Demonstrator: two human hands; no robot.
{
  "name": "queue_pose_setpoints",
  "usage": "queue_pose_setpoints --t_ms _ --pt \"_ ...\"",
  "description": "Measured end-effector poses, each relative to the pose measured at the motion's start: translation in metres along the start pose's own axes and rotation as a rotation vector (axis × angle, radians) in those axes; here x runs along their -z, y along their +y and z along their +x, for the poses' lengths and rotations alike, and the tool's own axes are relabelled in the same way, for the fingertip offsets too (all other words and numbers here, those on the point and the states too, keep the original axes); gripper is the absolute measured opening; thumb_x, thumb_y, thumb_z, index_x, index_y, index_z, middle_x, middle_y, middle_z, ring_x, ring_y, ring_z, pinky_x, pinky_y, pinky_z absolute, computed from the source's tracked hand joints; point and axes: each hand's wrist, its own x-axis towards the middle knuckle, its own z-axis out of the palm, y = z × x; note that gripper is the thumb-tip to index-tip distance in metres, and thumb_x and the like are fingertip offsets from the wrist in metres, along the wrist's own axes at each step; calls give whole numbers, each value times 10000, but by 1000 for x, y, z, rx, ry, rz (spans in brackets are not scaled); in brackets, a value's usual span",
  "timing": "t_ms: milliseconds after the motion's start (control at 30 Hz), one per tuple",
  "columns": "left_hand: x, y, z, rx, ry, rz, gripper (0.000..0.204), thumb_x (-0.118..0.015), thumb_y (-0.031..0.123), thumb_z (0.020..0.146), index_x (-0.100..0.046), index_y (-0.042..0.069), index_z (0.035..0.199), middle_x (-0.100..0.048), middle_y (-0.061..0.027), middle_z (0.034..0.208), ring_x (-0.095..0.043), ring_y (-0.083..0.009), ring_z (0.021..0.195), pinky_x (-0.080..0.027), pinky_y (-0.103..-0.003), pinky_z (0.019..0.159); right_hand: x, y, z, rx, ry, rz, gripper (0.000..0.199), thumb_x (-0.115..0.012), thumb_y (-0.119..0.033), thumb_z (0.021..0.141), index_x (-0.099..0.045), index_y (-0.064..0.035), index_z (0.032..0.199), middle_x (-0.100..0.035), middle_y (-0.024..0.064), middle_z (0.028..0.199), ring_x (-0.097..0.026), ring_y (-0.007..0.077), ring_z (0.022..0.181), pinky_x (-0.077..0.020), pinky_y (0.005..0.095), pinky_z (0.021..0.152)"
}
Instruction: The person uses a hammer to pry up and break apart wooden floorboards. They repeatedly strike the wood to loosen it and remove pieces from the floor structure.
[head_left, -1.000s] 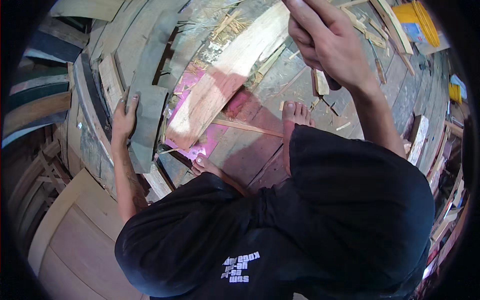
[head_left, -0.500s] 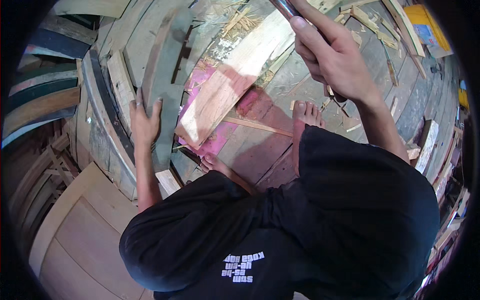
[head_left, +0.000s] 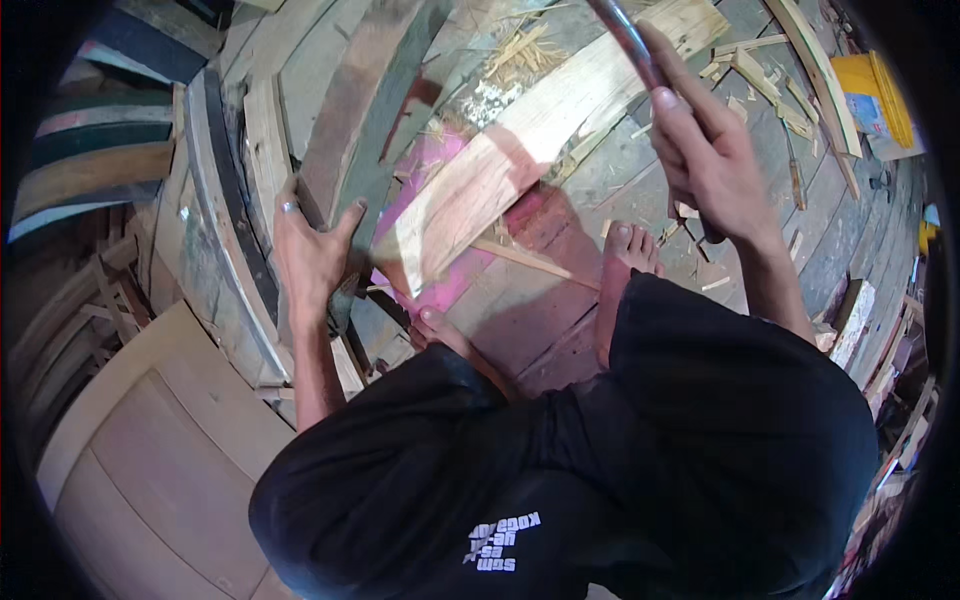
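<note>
My left hand (head_left: 308, 250), with a ring on one finger, grips the near end of a weathered curved plank (head_left: 352, 110), fingers on one side and thumb on the other. The plank shows a brown face and a grey-green side; its far end leaves the view. My right hand (head_left: 715, 165) is closed around the dark shaft (head_left: 628, 40) of a tool, raised above the floor. The tool's head is out of view. Between my hands lies a pale, freshly cut board (head_left: 500, 165), its near end over a pink sheet (head_left: 455, 285) by my left foot.
Wood shavings (head_left: 525, 50) and offcuts (head_left: 770, 85) litter the plank floor. A thin-bladed tool (head_left: 796, 180) lies at the right, near a yellow bucket (head_left: 872, 95). Curved timbers (head_left: 95, 165) are stacked at the left, above a panelled wooden piece (head_left: 170, 450).
The weathered plank has tipped so its brown face shows more, and my left hand has closed on it. My right hand has moved right and down with the tool. The view has shifted slightly.
</note>
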Motion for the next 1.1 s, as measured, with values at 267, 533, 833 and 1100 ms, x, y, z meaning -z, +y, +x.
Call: queue_pose_setpoints --t_ms 267,533,833,1100 --pt "-15 38 -36 -173 -85 107 876 -914 355 777 -501 -15 1454 -637 -216 1246 -643 -378 1161 -518 -466 991 -3 2 4 66 23 41 554 -450 -185 1172 -313 -153 1708 -325 -94 720 -276 4 545 -237 189 458" --pt "-18 25 -38 -366 -16 55 834 -887 326 768 -513 -50 1412 -621 -205 1217 -626 -388 1143 -517 -497 936 -6 2 -18 67 20 -178 541 -529 -178 1135 -427 -158 1666 -478 -60 788 -421 38 644 -383 229 591" --pt "-14 39 -68 -303 -103 193 844 -842 411 811 -470 -24 1431 -598 -200 1285 -633 -365 1159 -528 -498 973 0 6 -55 176 -51 -396 536 -532 -122 1117 -445 -114 1646 -676 76 1224 -581 133 950 -492 282 856" --pt "-8 61 -24 -270 -211 100 819 -794 544 801 -536 -55 1295 -683 -310 1185 -708 -474 1048 -574 -536 885 -3 18 -48 117 -97 -465 535 -517 -88 1108 -443 -129 1637 -604 218 1523 -555 341 1434 -470 382 1126"
